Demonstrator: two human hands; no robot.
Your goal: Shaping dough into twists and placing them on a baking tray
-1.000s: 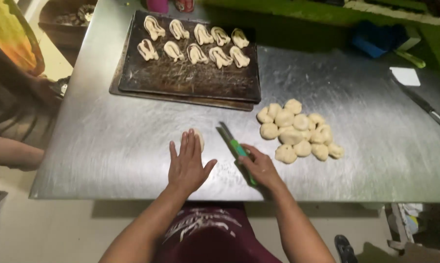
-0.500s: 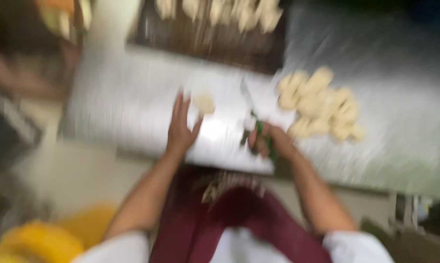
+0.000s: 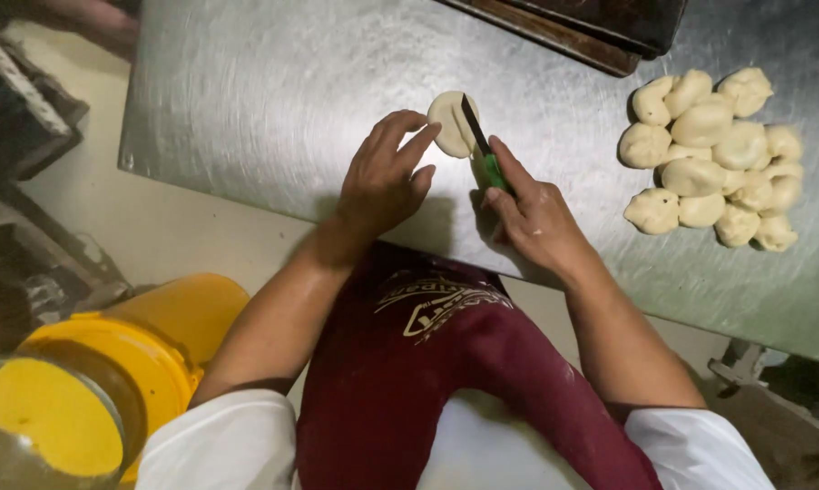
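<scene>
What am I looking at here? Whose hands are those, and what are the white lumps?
The camera sits on a person's head and looks down, so you see that person's own two arms. They stand at a shiny metal table. The left hand steadies a flat round piece of dough with its fingers. The right hand holds a knife with a green handle, its dark blade lying across the dough. The white lumps are a pile of dough balls at the right. A dark baking tray lies at the top, and a yellow bucket stands on the floor.
</scene>
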